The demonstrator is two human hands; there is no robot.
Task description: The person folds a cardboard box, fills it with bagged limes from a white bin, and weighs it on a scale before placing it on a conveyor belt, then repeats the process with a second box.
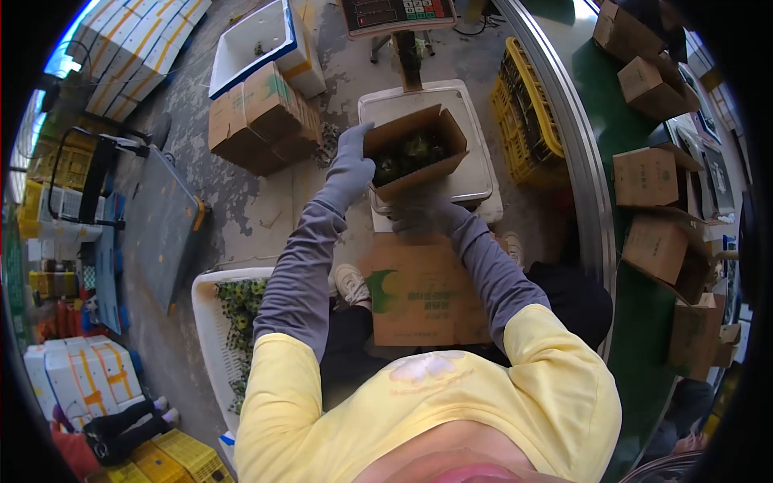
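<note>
An open cardboard box (427,173) with dark green, roundish plant-like contents (412,155) sits slightly turned on the white platform (477,121) of a weighing scale. My left hand (353,165), in a grey glove, grips the box's left side with the thumb pointing up. My right hand (427,216), also gloved, is at the box's near side, low down. Motion blur smears its fingers, so its grip does not show. Closer to my body, below that hand, is a larger cardboard box (423,290) with green print.
The scale's display (398,14) stands behind the platform. A yellow crate (523,105) is to the right, beside a metal rail. Left are a strapped carton (262,121), a foam box (254,40), a cart (165,225) and a white crate (208,310) of small green plants. Several cartons line the far right.
</note>
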